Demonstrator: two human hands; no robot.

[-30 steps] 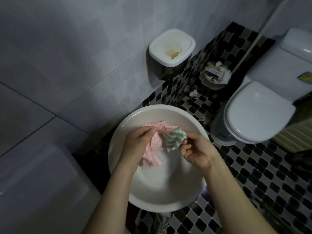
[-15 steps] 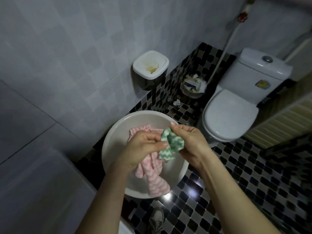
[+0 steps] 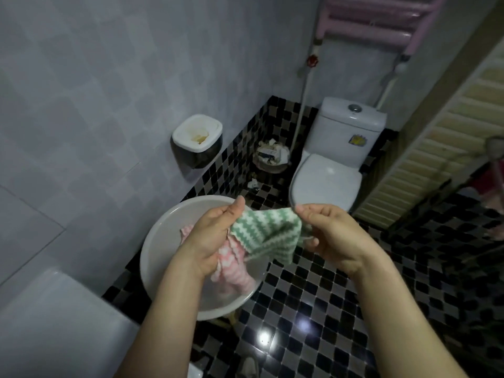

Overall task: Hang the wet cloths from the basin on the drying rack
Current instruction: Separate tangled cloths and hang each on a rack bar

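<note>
**A:** Left to right, then. Wall-mounted bin [image 3: 197, 139] on the tiled wall, white basin [image 3: 161, 241] below it on the checkered floor [image 3: 321, 301]. Left hand [image 3: 211, 236] over the basin, curled shut on two things at once: thumb and forefinger pinching one top corner of the green cloth [image 3: 270, 233], lower fingers bunched around the pink cloth [image 3: 231, 271], which dangles down into the basin.

**B:** And the other side?

**A:** Right hand [image 3: 335, 236] pinching the opposite top corner, fingertips pressed together. So green cloth stretched between both hands, top edge running left to right, rest hanging slack below. Toilet [image 3: 327, 184] further right, slatted door [image 3: 425, 148] past that.

**B:** Where's the rack though?

**A:** Pink drying rack [image 3: 381, 20] way up top, high on the far wall above the toilet tank. Up, forward and right of both hands, well apart from them. Bars look horizontal, roughly matching the cloth's stretched edge, so probably just lift and drape over. Right hand nearer to it. Only snag, guessing here: left hand doubled up with the pink one, could drip or slip on the way.
</note>
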